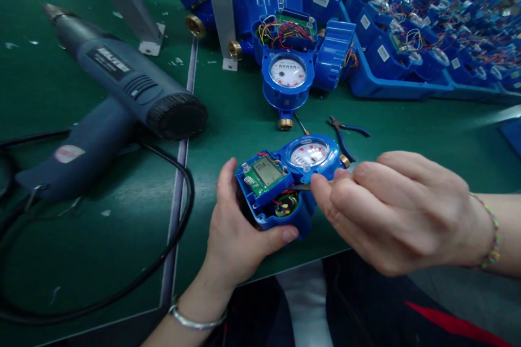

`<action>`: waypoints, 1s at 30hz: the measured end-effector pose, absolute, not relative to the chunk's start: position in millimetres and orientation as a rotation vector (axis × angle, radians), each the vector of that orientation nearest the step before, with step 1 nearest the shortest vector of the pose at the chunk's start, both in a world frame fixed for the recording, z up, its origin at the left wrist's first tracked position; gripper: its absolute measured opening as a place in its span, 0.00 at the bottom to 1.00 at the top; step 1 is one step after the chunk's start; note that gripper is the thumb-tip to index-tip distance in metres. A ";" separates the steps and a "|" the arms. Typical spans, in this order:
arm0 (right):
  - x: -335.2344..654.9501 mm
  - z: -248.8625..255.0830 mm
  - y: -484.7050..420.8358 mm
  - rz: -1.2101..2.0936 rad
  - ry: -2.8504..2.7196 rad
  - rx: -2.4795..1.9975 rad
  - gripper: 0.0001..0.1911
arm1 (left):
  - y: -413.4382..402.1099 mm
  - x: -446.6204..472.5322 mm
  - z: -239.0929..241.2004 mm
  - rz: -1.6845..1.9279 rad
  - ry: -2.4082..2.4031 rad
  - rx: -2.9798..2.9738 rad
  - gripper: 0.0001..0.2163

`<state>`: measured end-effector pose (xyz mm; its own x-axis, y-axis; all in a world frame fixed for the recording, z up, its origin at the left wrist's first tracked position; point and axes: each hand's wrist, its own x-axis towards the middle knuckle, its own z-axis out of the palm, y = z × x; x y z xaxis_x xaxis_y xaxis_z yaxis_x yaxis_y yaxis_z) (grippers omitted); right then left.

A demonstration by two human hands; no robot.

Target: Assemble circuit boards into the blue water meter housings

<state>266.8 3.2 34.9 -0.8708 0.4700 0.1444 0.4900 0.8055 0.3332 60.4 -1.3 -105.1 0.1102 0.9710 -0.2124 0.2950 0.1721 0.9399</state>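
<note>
A blue water meter (303, 219) is held near the bench's front edge, its electronics housing uncovered. My left hand (236, 244) wraps round the housing, thumb on the near side and fingers at the far left. A green circuit board with a small LCD screen (268, 172) sits tilted in the housing, above a round part with red wires (286, 205). To its right is the meter's white dial (310, 153). Closed in a pinch, my right hand (399, 217) holds a thin metal tool (300, 187), its tip at the board's right edge. The tool's handle is hidden by my fingers.
A heat gun (122, 81) with a looping black cable (189, 200) lies at left. Cutting pliers (344, 131) and a thin screwdriver (301, 122) lie beyond the held meter. Another open meter (287, 95) stands behind, near metal legs (222, 11). Blue trays (399, 88) hold many more meters.
</note>
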 end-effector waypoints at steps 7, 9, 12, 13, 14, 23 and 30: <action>264.9 26.9 -1.3 -0.634 -2.863 -0.837 0.09 | -0.6 60.4 -101.7 0.789 1.397 1.389 0.66; 263.5 27.4 0.8 -0.601 -2.845 -0.866 0.10 | -0.7 60.0 -103.2 0.805 1.367 1.383 0.64; 262.4 36.0 11.0 -0.444 -2.903 -0.940 0.13 | -1.9 59.6 -107.3 0.842 1.317 1.360 0.63; 262.5 40.7 15.5 -0.384 -2.951 -0.961 0.14 | -2.5 59.6 -108.7 0.850 1.301 1.351 0.62; 262.6 45.9 19.9 -0.331 -3.002 -0.974 0.14 | -3.0 59.6 -110.0 0.861 1.283 1.342 0.62; 237.4 61.6 19.4 -0.026 -3.007 -1.027 0.15 | -4.1 61.0 -110.1 0.852 1.258 1.363 0.60; 221.4 50.2 -4.3 -0.283 -3.026 -0.908 0.16 | -8.7 62.9 -110.4 0.794 1.367 1.445 0.60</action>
